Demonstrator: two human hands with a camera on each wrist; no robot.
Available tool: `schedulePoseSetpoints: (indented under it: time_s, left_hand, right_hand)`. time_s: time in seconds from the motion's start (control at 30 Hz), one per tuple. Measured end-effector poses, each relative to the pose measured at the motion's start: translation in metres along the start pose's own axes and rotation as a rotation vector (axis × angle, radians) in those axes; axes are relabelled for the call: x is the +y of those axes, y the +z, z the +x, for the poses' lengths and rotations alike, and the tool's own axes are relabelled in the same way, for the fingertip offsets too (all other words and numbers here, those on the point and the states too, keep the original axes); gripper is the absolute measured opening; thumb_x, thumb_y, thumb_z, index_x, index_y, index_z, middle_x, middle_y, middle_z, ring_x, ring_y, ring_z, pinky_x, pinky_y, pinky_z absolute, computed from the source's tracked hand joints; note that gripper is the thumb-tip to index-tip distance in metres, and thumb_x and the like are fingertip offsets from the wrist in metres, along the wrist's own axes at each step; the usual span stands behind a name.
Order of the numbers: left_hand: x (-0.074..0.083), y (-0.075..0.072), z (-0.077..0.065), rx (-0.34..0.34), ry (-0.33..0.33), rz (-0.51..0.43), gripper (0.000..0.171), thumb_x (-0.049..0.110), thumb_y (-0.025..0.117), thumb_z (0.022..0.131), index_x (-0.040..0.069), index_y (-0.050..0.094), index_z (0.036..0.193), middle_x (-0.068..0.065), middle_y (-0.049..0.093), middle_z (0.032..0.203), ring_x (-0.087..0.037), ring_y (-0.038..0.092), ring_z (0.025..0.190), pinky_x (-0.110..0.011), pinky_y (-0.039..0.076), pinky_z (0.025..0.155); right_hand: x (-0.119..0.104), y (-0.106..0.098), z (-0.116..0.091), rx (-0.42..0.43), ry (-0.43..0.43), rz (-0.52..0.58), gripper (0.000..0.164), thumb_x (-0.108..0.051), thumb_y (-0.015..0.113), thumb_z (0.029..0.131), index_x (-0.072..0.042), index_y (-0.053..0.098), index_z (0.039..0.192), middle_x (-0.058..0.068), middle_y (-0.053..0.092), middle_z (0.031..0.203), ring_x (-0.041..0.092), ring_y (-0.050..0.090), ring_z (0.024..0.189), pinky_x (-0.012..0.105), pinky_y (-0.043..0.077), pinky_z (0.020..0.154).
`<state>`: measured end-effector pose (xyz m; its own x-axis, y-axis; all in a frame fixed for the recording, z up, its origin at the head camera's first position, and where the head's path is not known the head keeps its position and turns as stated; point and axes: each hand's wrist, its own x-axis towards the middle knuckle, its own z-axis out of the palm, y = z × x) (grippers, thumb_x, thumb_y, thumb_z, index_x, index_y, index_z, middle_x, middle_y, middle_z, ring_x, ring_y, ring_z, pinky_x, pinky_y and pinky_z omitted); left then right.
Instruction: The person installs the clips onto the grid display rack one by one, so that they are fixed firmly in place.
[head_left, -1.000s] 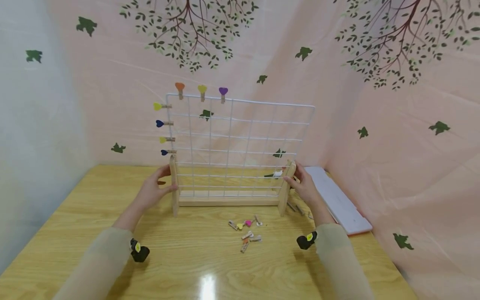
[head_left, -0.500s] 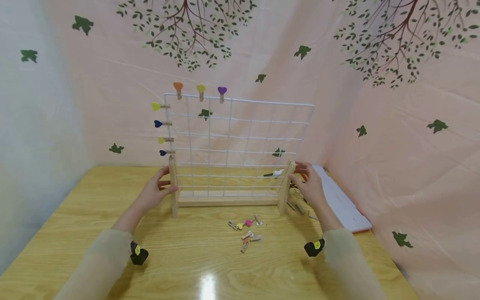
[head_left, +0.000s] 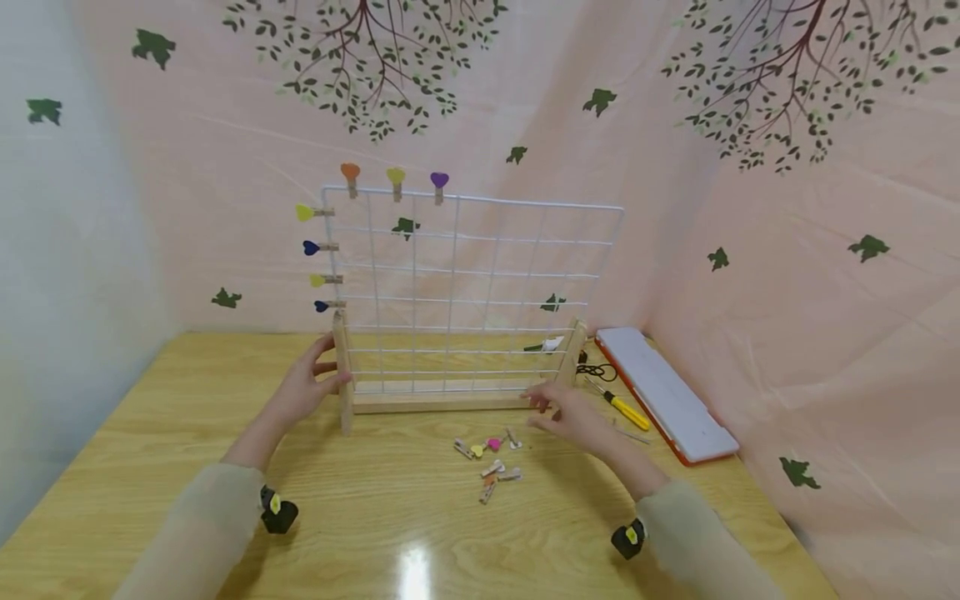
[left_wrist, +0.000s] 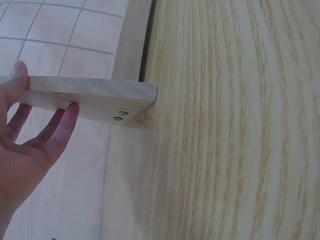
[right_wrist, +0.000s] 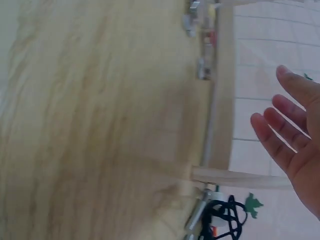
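Observation:
A white wire grid (head_left: pixel 457 275) stands upright in a wooden stand (head_left: pixel 442 404). My left hand (head_left: pixel 302 385) holds the stand's left leg (left_wrist: pixel 90 90), thumb on its front edge and fingertips against the outer face. Heart clothespins clip the grid: an orange one (head_left: pixel 350 173), a yellow one (head_left: pixel 396 179) and a purple one (head_left: pixel 439 183) along the top, yellow and dark blue ones down the left side. My right hand (head_left: pixel 577 418), fingers loosely spread and holding nothing, hovers before the stand's right leg (right_wrist: pixel 235 176). Several loose clothespins (head_left: pixel 491 468) lie on the table left of it.
At the right lie a white case with a red edge (head_left: pixel 667 396), a yellow-handled screwdriver (head_left: pixel 628 412) and a black cable (right_wrist: pixel 227 215). Behind the grid's lower right is a white tool-like object (head_left: pixel 551 344). Pink printed cloth hangs behind the table (head_left: pixel 360 533).
My right hand has let go of the stand's right leg, moved outward, then swung left and toward me, above the table. My left hand stays on the left leg.

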<state>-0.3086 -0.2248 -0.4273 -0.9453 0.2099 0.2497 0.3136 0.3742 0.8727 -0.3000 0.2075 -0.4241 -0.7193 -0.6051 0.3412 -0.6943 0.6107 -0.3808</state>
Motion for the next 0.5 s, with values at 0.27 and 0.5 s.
schedulePoseSetpoints:
  time_s: [0.27,0.5]
  left_hand:
    - [0.000,0.002,-0.001,0.001,0.017,0.003,0.071,0.015,0.059,0.086,0.013,0.016,0.143,-0.020,0.019,0.144,-0.047,0.041,0.114,-0.040,0.054,0.072]
    - [0.000,0.002,-0.001,0.012,0.018,0.017,0.070,0.012,0.058,0.086,0.011,0.016,0.143,-0.021,0.019,0.143,-0.047,0.041,0.114,-0.039,0.054,0.072]
  right_hand:
    - [0.010,0.025,0.001,-0.332,-0.077,-0.036,0.035,-0.021,0.067,0.079,-0.014,0.059,0.113,-0.002,0.059,0.092,0.011,0.055,0.078,0.019,0.049,0.065]
    - [0.015,0.034,0.006,-0.388,-0.083,-0.050,0.033,-0.023,0.067,0.079,-0.013,0.061,0.111,-0.005,0.058,0.099,0.005,0.053,0.084,0.017,0.047,0.074]
